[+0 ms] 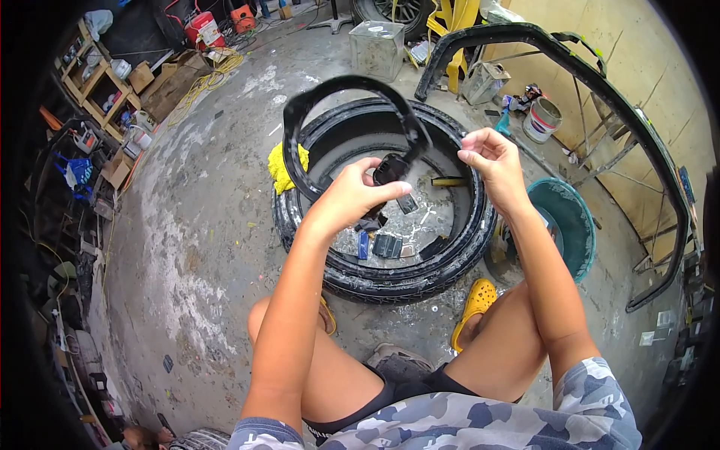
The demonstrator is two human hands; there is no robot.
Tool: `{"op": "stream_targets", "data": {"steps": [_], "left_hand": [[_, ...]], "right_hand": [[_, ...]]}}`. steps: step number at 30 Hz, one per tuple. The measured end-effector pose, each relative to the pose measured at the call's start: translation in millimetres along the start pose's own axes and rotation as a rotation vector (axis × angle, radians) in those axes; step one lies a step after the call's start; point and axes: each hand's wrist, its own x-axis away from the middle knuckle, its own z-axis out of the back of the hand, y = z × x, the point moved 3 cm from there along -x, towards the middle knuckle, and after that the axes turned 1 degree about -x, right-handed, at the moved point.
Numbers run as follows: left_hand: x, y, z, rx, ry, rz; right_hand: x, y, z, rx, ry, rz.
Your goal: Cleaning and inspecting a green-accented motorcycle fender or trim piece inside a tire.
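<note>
My left hand [365, 188] grips a black curved plastic trim piece [349, 84] by its thicker end. The piece arches up over the left part of a tire [382, 284] lying flat on the floor, and its lower right end is blurred. My right hand [495, 160] is raised above the tire's right rim, thumb and fingertips close together. Whether something small sits between them is hard to tell. Inside the tire's ring lie a blue block [363, 246], a dark grey pad [387, 246] and several other small pieces. A yellow cloth [279, 167] hangs on the tire's left side.
A teal bucket [585, 230] stands right of the tire. Beyond it, a long black arch trim [672, 174] leans on a metal stand. A square metal tin [378, 49] and a paint can [543, 120] stand farther back. Yellow clogs [475, 306] flank the tire's near side.
</note>
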Motion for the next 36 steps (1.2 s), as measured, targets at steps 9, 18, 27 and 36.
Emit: {"op": "stream_targets", "data": {"steps": [9, 18, 27, 36], "left_hand": [[-4, -4, 4, 0.440, 0.003, 0.104], [-1, 10, -13, 0.268, -0.103, -0.122], [-4, 5, -19, 0.309, -0.015, -0.153], [-9, -4, -18, 0.245, 0.111, -0.137]], "right_hand": [[9, -7, -7, 0.111, -0.115, -0.162], [38, -19, -51, -0.235, -0.413, -0.195], [48, -38, -56, 0.281, -0.291, 0.485], [40, -30, -57, 0.038, -0.344, 0.110]]}}
